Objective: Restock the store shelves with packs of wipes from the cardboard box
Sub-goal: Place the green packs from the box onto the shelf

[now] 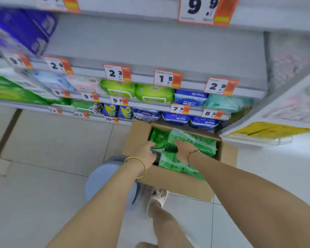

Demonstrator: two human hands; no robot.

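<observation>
shop aisle, white tiled floor (pixel 43 144), both hands down in the cardboard box (pixel 168 183) of wipes
from the left: stocked shelves (pixel 16 90) with orange price tags, a blue stool (pixel 104 178) just beside the box, then the left hand (pixel 147 151), its fingers curled round the edge of a loose green pack (pixel 158 138) inside the box, which stands on the floor just before the bottom shelf. the right hand (pixel 184 149) lies on a clear-wrapped bundle (pixel 197 142) of green packs; blur hides whether its fingers close on it or only press. to lift cleanly, it seems best to grip each pack across its flat body, not by the slack wrap, and raise it straight up past the box flaps. the long bare shelf (pixel 222 56) above looks the likely place for them.
</observation>
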